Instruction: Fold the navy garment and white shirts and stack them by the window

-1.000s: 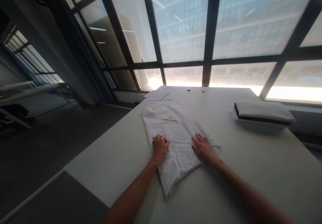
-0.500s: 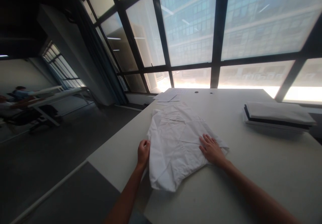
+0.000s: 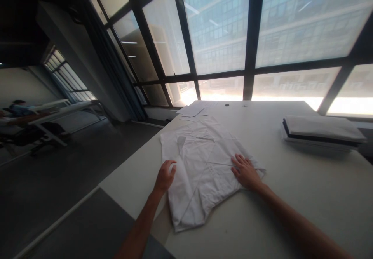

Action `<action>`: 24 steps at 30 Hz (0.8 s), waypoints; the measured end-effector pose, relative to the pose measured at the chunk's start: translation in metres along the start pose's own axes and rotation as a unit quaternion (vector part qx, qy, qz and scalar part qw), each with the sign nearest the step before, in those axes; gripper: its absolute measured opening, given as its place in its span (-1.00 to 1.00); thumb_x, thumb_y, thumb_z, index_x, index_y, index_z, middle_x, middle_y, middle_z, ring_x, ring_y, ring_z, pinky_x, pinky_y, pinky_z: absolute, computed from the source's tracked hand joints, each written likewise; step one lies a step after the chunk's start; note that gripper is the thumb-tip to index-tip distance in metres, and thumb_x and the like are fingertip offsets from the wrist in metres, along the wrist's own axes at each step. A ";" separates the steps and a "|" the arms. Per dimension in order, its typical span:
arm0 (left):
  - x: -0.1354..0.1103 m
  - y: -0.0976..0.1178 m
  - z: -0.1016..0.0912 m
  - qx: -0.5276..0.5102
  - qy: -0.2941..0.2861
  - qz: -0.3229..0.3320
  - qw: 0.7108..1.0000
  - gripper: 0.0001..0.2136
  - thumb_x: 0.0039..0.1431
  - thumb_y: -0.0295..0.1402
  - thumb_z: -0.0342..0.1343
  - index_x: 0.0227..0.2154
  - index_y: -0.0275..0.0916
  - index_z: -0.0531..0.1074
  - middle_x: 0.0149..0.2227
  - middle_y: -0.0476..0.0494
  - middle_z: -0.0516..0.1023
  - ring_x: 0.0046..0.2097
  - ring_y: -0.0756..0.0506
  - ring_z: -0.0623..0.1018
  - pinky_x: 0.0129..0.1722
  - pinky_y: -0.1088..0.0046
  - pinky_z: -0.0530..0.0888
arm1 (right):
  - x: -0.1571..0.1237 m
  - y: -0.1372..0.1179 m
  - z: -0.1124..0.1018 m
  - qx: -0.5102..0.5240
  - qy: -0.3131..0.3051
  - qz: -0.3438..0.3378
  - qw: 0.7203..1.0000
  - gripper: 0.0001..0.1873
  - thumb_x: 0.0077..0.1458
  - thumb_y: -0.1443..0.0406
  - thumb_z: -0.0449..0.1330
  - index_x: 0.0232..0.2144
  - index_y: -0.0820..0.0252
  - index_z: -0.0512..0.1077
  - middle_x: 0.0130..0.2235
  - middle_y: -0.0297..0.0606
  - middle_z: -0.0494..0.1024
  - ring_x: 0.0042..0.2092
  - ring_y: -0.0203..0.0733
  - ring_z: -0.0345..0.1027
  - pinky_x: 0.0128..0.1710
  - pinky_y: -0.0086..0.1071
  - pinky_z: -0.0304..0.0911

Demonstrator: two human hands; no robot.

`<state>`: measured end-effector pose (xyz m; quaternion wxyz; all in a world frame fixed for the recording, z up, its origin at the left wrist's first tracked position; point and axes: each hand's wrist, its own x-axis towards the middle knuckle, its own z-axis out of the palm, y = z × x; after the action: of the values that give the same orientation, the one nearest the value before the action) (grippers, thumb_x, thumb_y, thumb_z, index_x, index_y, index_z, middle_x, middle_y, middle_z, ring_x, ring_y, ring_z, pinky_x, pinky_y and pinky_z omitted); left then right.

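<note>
A white shirt (image 3: 204,162) lies partly folded on the pale table (image 3: 291,197), near its left edge. My right hand (image 3: 246,171) rests flat on the shirt's right side with fingers stretched out. My left hand (image 3: 165,175) is at the shirt's left edge with fingers curled; it seems to hold the fabric there, where a flap of cloth now lies spread out to the left.
A stack of folded dark and white garments (image 3: 320,132) sits at the table's right. Loose papers (image 3: 194,111) lie at the far edge by the large windows. People sit at a desk (image 3: 43,113) far left. The table's left edge drops to dark floor.
My left hand moved off the shirt's top to its left edge, closed there, and a flap of cloth has come out to the left. My right hand stayed flat in place.
</note>
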<state>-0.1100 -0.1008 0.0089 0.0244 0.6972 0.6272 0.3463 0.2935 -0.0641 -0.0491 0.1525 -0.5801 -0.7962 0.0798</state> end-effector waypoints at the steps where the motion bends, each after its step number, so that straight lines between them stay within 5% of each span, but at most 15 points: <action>1: 0.011 0.004 0.009 0.006 -0.046 0.043 0.998 -0.71 0.29 -0.25 -0.07 -0.09 -0.19 0.50 0.00 -0.22 0.58 0.08 -0.17 0.53 0.17 0.24 0.40 | 0.000 -0.001 -0.001 0.000 -0.001 0.001 1.000 -0.42 0.35 0.16 -0.01 0.33 0.24 0.23 0.42 -0.06 0.10 0.44 0.01 -0.13 0.39 -0.04 -0.17; 4: 0.041 0.011 0.041 0.042 -0.182 0.133 0.973 -0.62 0.31 -0.30 -0.06 0.12 -0.20 0.45 0.23 -0.23 0.44 0.29 -0.15 0.37 0.33 0.19 0.24 | -0.002 -0.004 -0.005 0.001 -0.006 0.005 1.000 -0.42 0.35 0.17 -0.02 0.33 0.24 0.24 0.42 -0.06 0.10 0.44 0.01 -0.12 0.39 -0.05 -0.18; 6: 0.058 0.008 0.060 0.075 -0.223 0.153 0.960 -0.59 0.33 -0.31 -0.04 0.19 -0.20 0.40 0.30 -0.23 0.36 0.35 -0.16 0.29 0.36 0.14 0.17 | -0.004 -0.006 -0.008 0.002 -0.006 0.006 1.000 -0.43 0.35 0.19 -0.03 0.33 0.24 0.24 0.42 -0.06 0.09 0.44 0.00 -0.11 0.39 -0.06 -0.17; 12: 0.105 -0.030 0.071 0.180 -0.136 0.067 0.972 -0.60 0.32 -0.33 -0.05 0.16 -0.17 0.45 0.27 -0.26 0.40 0.33 -0.24 0.31 0.34 -0.01 0.12 | -0.006 -0.007 -0.011 0.005 -0.008 0.000 1.000 -0.45 0.37 0.23 -0.08 0.34 0.19 0.23 0.43 -0.08 0.09 0.44 -0.03 -0.11 0.38 -0.06 -0.17; 16: 0.119 -0.064 0.064 0.175 -0.157 0.032 0.971 -0.54 0.36 -0.29 -0.16 0.26 -0.15 0.34 0.33 -0.17 0.32 0.37 -0.20 0.22 0.34 0.03 0.10 | -0.007 -0.013 -0.017 -0.003 0.013 0.007 1.000 -0.47 0.34 0.34 -0.07 0.31 0.26 0.28 0.40 -0.04 0.15 0.42 -0.01 -0.06 0.38 -0.08 -0.13; 20: 0.119 -0.080 0.066 0.172 -0.178 0.043 0.968 -0.49 0.38 -0.23 -0.23 0.31 -0.20 0.27 0.37 -0.17 0.24 0.41 -0.20 0.13 0.35 0.04 0.05 | -0.023 -0.053 -0.016 -0.004 0.063 -0.024 0.998 -0.48 0.28 0.45 -0.05 0.23 0.31 0.35 0.32 0.02 0.30 0.35 0.01 0.09 0.33 -0.13 0.00; 24: 0.117 -0.079 0.069 0.169 -0.174 0.028 0.970 -0.51 0.35 -0.24 -0.15 0.30 -0.10 0.30 0.37 -0.13 0.26 0.40 -0.22 0.15 0.34 0.00 0.07 | -0.046 -0.103 -0.006 0.019 0.016 -0.180 0.983 -0.60 0.29 0.34 0.07 0.15 0.11 0.41 0.25 -0.10 0.40 0.20 0.04 0.27 0.20 -0.10 0.19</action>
<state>-0.1459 0.0481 -0.0271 0.0059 0.7581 0.6430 0.1092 0.2160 -0.1407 -0.0191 0.1880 -0.4254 -0.8835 0.0564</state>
